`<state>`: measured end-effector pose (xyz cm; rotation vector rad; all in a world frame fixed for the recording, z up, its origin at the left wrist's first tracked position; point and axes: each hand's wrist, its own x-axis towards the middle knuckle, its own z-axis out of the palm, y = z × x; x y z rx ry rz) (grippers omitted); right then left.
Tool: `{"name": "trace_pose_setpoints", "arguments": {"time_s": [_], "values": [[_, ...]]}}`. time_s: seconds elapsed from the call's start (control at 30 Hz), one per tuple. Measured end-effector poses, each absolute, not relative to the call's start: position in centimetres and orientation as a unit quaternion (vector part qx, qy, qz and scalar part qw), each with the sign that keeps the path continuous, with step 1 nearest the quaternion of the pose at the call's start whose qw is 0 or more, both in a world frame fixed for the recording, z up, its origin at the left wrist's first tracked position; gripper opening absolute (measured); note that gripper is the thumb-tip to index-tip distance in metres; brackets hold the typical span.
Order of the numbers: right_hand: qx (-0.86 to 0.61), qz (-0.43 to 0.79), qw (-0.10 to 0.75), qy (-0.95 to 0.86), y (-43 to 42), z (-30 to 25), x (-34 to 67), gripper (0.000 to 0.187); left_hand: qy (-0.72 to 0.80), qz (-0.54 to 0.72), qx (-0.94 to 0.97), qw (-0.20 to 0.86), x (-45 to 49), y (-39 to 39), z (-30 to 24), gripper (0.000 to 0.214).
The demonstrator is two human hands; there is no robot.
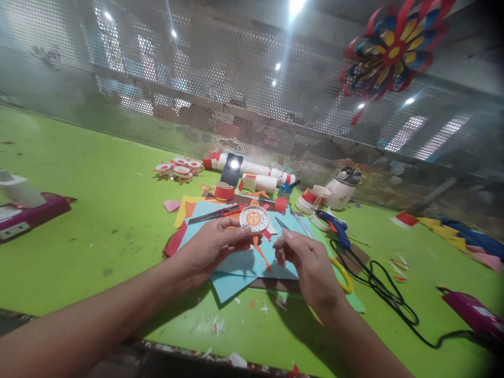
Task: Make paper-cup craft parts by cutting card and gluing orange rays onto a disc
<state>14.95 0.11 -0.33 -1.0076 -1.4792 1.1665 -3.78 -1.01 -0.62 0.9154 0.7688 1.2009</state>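
My left hand [214, 245] pinches a round white paper-cup lantern [254, 218] with a red rim, a red emblem and orange paper strips hanging below it. It is held just above sheets of blue paper [252, 260]. My right hand [305, 262] is to the right of the lantern, fingers curled, with a thin tool tip [282, 223] sticking up from them that I cannot identify. The hands are a short gap apart.
On the green table [98, 220] lie coloured paper sheets, a red utility knife [216, 213], a blue glue gun [334, 227] with a black cable, stacked paper cups [313, 199], finished lanterns [179, 169], a lit phone [232, 168], and purple devices at both sides. A paper pinwheel [394, 50] hangs on the perforated metal wall.
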Motion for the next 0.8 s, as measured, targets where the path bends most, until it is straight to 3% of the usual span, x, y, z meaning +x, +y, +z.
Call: {"name": "trace_pose_setpoints", "arguments": {"time_s": [0.1,0.57,0.8], "values": [[-0.412,0.483,0.496,-0.592,0.5,-0.2,14.9,0.034,0.352,0.523,0.404,0.663,-3.7,-1.1,-0.4,0.015],[-0.381,0.642,0.398,-0.534,0.4,-0.3,14.5,0.032,0.38,0.467,0.438,0.668,-3.4,-1.2,-1.2,0.016],[-0.391,0.707,0.393,-0.44,0.9,-0.3,14.7,0.029,0.315,0.479,0.398,0.716,-3.3,-1.3,-1.1,0.018]]}}
